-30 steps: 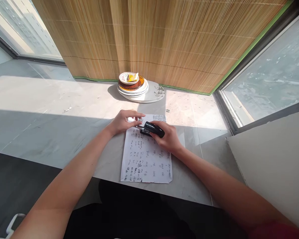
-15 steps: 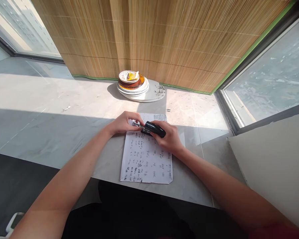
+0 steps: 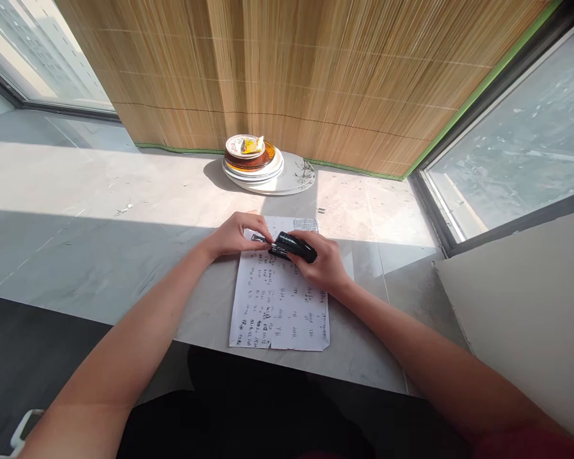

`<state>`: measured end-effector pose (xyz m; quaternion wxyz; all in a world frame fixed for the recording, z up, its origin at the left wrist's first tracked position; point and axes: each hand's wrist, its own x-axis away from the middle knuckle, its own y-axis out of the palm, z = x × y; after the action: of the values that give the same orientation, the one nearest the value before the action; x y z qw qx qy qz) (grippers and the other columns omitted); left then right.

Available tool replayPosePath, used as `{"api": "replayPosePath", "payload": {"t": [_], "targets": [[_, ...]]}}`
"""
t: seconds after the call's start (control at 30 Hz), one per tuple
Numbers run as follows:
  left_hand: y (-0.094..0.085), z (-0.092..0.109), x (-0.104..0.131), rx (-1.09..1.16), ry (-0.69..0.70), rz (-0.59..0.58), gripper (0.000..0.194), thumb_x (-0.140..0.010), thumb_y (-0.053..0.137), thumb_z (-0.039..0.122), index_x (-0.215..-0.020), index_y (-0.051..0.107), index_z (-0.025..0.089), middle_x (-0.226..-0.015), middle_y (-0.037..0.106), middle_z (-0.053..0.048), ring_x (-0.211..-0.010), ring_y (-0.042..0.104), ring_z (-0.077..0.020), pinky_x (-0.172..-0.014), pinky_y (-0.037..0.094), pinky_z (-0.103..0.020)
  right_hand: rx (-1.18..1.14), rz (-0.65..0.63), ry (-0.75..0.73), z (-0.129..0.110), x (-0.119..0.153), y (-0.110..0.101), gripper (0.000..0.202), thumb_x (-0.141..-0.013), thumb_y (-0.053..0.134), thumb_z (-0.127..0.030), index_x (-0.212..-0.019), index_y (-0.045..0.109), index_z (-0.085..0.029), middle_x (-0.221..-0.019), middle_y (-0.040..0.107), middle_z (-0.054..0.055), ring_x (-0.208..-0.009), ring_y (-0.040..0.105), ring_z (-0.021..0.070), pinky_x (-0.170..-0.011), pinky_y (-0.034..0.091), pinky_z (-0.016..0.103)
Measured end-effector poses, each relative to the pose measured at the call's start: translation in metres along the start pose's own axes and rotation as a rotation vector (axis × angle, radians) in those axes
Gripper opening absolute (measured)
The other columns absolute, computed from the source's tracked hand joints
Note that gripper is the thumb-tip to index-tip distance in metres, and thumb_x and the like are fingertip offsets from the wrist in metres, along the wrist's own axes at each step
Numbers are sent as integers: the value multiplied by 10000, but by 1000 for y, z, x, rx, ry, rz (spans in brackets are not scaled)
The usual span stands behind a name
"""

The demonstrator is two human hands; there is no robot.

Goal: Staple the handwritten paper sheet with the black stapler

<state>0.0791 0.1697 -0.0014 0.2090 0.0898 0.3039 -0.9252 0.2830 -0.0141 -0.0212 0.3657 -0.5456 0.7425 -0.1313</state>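
My left hand (image 3: 236, 236) has gone from thumb and forefinger apart to both pinched on the thin metal part (image 3: 260, 239) at the left end of the black stapler (image 3: 294, 247), so I judge I'm now working that end directly. My right hand (image 3: 323, 260) is wrapped round the stapler's right end, above the written sheet (image 3: 287, 312). Beyond, stacked plates (image 3: 253, 167) stand at the far blind (image 3: 277, 76), well apart from my fingers.

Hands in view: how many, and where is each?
2: the left hand has its fingertips at the black stapler's front end; the right hand grips its rear, above the paper.
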Motion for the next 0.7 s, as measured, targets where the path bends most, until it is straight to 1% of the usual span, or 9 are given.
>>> {"api": "replayPosePath", "payload": {"t": [0.07,0.17,0.3,0.4,0.57,0.63,0.7], "targets": [[-1,0,0,-8,10,8,118,-850,861,352,-965,877,327,-934,804,-59,-901,728,-216,-847,603,-399,-4,8,-4,0,0,0,312,-921,695,-295,-1232,711,-299,-1178,794,55,-1059,740,274,-947,607,474],[0,0,1,0,9,-12,124,-860,853,350,-978,877,322,-963,812,-65,-915,736,-218,-869,604,-406,-8,17,-24,1,0,1,313,-912,703,-288,-1225,714,-291,-1156,799,56,-1042,740,271,-933,606,467],[1,4,0,2,8,-14,106,-855,850,324,-958,874,309,-979,816,-69,-936,743,-222,-916,605,-420,-4,8,1,1,0,1,322,-908,705,-294,-1230,713,-294,-1170,799,56,-1055,739,273,-950,603,467],[2,6,-2,-6,10,-10,96,-851,850,302,-944,873,303,-981,816,-71,-935,745,-220,-919,606,-421,-12,11,-2,1,0,1,330,-902,713,-291,-1232,714,-290,-1155,802,55,-1044,740,269,-933,604,458],[1,2,-1,-41,38,-23,115,-878,840,309,-986,879,315,-995,815,-67,-935,741,-210,-919,598,-406,-32,40,-4,0,0,0,316,-902,725,-297,-1218,738,-281,-1126,806,57,-1017,750,263,-916,613,452],[-2,0,0,-46,48,-7,119,-888,839,327,-998,879,311,-1001,816,-70,-938,738,-210,-911,597,-402,-58,67,25,1,0,-2,321,-888,745,-308,-1208,753,-281,-1120,811,49,-1011,760,262,-929,620,457],[-6,-2,1,-36,52,44,115,-894,839,340,-994,879,298,-1014,820,-76,-960,742,-216,-926,597,-407,-119,102,70,3,0,-6,336,-863,776,-314,-1198,768,-281,-1110,819,37,-1003,771,260,-943,628,459]]}}
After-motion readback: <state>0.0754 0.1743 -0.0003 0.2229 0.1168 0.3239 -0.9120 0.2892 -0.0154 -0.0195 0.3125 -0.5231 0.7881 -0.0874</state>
